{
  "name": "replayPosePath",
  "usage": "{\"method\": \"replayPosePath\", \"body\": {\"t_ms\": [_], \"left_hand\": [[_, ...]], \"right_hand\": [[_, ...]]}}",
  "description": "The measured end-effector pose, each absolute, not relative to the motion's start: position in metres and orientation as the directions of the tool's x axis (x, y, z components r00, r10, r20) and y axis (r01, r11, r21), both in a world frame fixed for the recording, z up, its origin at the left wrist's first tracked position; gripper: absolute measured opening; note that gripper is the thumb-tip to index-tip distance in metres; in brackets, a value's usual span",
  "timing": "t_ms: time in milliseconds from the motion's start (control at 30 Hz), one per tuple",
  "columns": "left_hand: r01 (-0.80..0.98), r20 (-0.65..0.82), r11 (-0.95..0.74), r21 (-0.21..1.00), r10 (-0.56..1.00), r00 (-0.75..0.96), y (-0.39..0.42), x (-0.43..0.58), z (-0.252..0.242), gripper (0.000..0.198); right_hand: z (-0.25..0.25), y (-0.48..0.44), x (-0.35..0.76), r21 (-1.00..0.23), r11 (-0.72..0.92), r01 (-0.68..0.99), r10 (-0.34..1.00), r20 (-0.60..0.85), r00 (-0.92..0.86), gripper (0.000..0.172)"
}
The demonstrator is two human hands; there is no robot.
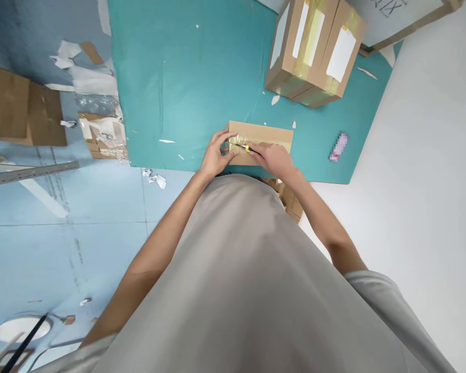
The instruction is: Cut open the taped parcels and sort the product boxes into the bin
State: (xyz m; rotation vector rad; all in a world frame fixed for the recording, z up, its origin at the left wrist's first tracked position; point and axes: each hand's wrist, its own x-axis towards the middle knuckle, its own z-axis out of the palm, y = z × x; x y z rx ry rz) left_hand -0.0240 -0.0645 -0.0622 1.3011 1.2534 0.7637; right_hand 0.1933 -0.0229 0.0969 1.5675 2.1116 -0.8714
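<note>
A small cardboard box [262, 130] lies near the front edge of the green table, with clear tape across its top. My left hand [216, 154] holds the box's left end, fingers over the far side and thumb on the near part. In my right hand [277, 159] is a black and yellow utility knife [248, 148], gripped with its tip pointing left at the taped top. The tip is at the tape; how deep it sits I cannot tell.
Two taped cartons [314, 57] with white labels stand at the table's back right. A blurred pinkish item [338, 147] lies to the right. Paper scraps dot the green tabletop [186, 77]. On the floor at left are a brown carton [15, 106] and packing waste [101, 129].
</note>
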Motion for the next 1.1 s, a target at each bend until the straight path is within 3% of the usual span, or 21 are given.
{"method": "replayPosePath", "body": {"t_ms": [133, 633, 800, 1100], "left_hand": [[0.205, -0.228, 0.183, 0.962, 0.947, 0.225, -0.063, -0.023, -0.063, 0.076], [0.187, -0.254, 0.218, 0.958, 0.947, 0.195, -0.063, -0.021, -0.063, 0.076], [0.100, -0.266, 0.253, 0.962, 0.953, 0.142, -0.065, -0.020, -0.070, 0.077], [0.032, -0.334, 0.333, 0.942, 0.941, 0.046, -0.069, -0.021, -0.071, 0.081]], "right_hand": [[0.096, -0.016, 0.188, -0.213, 0.315, 0.925, 0.657, -0.654, -0.374, 0.051], [0.092, -0.008, 0.178, -0.105, 0.466, 0.878, 0.619, -0.670, -0.409, 0.055], [0.098, -0.009, 0.167, -0.076, 0.553, 0.830, 0.589, -0.669, -0.454, 0.060], [0.108, -0.001, 0.202, -0.046, 0.573, 0.818, 0.581, -0.682, -0.444, 0.049]]}}
